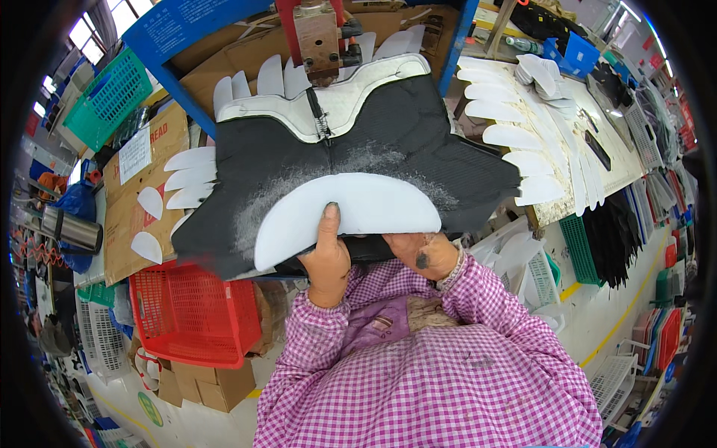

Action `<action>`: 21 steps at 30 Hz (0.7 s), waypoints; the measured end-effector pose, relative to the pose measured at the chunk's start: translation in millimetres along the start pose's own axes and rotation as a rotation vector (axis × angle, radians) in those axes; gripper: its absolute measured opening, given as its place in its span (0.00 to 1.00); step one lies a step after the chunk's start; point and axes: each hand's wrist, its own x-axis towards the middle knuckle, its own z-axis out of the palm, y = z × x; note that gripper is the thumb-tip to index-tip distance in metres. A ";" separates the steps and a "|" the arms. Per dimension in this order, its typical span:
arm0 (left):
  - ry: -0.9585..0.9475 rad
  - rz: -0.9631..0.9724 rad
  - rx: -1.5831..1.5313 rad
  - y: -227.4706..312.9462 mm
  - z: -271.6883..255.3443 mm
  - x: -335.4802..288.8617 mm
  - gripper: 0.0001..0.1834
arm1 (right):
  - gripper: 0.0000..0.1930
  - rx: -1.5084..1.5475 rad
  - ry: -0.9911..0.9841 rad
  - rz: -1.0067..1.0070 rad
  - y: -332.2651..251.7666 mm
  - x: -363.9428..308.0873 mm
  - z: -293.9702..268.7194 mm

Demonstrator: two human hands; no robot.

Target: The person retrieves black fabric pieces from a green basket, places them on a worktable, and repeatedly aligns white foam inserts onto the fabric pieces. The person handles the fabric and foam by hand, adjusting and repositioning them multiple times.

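A black shoe upper (403,157) lies spread before me, its pale-lined collar edge (261,108) on the far side and a stitched seam down the middle. On its near edge rests a smooth white crescent-shaped stiffener (358,201), with whitish smears on the black material around it. My left hand (327,261) is closed on this near edge, thumb pressed flat on the stiffener and fingers hidden underneath. My right hand (424,252) grips the same edge from below, to the right; its fingertips are out of sight under the material.
A machine head (317,37) in a blue frame stands just beyond the upper. More white stiffeners (497,112) lie fanned on the right-hand table, others on cardboard (119,231) at left. A red basket (198,310) sits low left; a green crate (112,97) stands farther back.
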 end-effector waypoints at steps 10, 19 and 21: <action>0.105 -0.188 -0.100 -16.1 13.4 -33.3 0.14 | 0.15 -0.203 0.706 -0.157 12.1 31.7 46.9; 0.260 -0.430 -0.344 3.9 -20.3 -44.1 0.20 | 0.16 -0.160 0.712 -0.171 18.0 12.2 41.4; 0.180 -0.182 -0.020 4.9 -24.2 -50.3 0.17 | 0.14 -0.231 0.730 -0.158 20.1 7.5 40.7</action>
